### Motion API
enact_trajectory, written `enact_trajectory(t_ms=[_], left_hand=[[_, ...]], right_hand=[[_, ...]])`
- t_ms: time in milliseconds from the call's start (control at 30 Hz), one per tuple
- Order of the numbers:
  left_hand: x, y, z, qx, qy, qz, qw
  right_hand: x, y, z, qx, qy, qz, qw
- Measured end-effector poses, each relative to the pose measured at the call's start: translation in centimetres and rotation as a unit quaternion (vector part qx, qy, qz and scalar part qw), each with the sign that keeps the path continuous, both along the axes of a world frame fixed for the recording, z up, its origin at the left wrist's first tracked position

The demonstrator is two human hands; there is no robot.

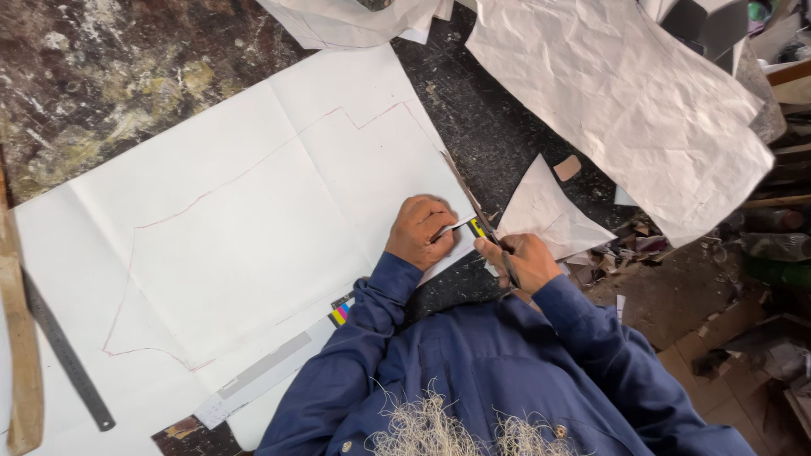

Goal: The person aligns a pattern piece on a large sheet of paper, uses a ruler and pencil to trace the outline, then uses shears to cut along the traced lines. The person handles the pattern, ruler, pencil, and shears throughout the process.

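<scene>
The left hand [420, 230] has its fingers clamped on the edge of the large white paper sheet with a red drawn outline [253, 228]. Just beside, the right hand's [522, 260] fingers grip dark scissors [494, 241]. A colour-bar strip [340, 313] lies below the left fingers. Beyond, crumpled white paper [625, 101] covers the dark worktop [101, 76]; a steel ruler [68, 359] lies far left.

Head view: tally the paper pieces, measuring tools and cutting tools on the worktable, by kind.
Large white sheet with red outline: 1
Crumpled white sheets: 2
Small paper offcut: 1
Metal ruler: 1
Wooden stick: 1
Scissors, in the right hand: 1
Total: 7
</scene>
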State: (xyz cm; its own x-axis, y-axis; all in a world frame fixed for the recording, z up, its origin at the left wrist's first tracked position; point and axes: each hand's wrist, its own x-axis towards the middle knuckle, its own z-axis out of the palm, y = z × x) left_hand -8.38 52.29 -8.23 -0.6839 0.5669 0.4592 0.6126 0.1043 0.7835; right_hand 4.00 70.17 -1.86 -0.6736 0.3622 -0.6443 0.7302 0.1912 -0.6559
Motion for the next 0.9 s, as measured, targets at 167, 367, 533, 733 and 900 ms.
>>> enact_trajectory(t_ms=[167,367,533,733,900], left_hand=[[-0.5,-0.6,0.4,0.011,0.026,-0.009,1.0],[-0.7,-0.5,0.7,0.013,0.02,-0.027,0.999],[-0.5,-0.2,0.8,0.004,-0.013,-0.011,1.0],[-0.5,-0.6,1.0,0.008,-0.034,-0.018,0.999],[-0.5,-0.6,0.9,0.012,-0.031,-0.012,0.999]], right_hand=[[-0.6,-0.7,-0.9,-0.007,-0.043,-0.003,0.999],[-0.6,0.0,-0.5,0.038,-0.08,-0.002,0.996],[-2.7,0.7,-0.2,0.042,-0.023,0.046,0.998],[-5.5,0.3,-1.1,0.021,-0.016,0.023,0.999],[-5.6,0.5,-1.5,0.023,0.0,0.038,0.999]])
